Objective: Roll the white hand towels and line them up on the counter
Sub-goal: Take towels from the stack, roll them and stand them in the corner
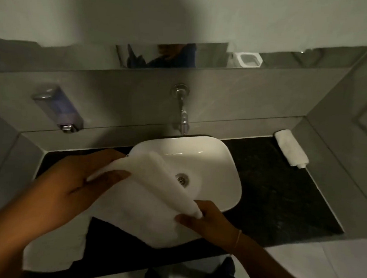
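A white hand towel is spread in front of the basin, its top edge folded over into a thick band. My left hand grips the left end of that band with thumb on top. My right hand pinches the band's right end near the basin's front rim. One rolled white towel lies at the far right of the dark counter, against the wall. More white towel cloth hangs over the counter's front left edge under my left arm.
A white basin sits mid-counter under a wall tap. A soap dispenser is fixed to the wall at left. Grey tiled walls close in both counter ends. A mirror strip runs above.
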